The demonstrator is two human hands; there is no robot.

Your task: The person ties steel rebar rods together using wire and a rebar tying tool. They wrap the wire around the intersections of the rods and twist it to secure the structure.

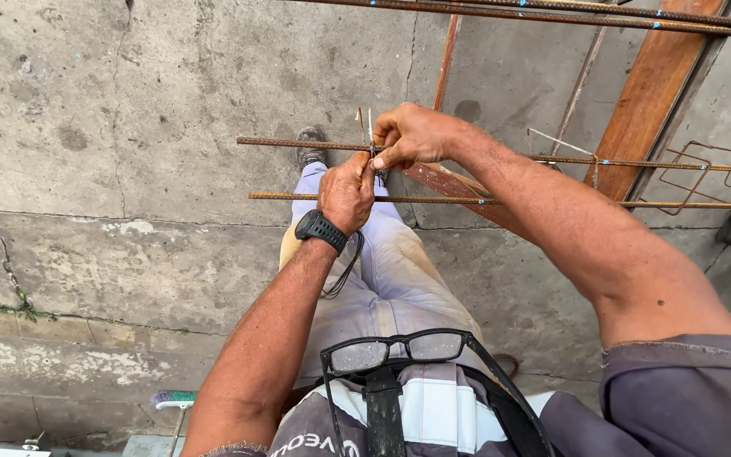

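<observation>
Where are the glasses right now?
In the head view the black-framed glasses hang low in the middle, on the front of the person's shirt, below the left hand and right hand that meet at the rusty steel bar.

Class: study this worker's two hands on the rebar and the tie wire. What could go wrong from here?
1. The wire ends stick up beside the right hand; they could prick bare skin.
2. The left hand sits between two rusty bars; a slip could scrape the knuckles.
3. The glasses hang at the chest, so the eyes seem unprotected.
</observation>
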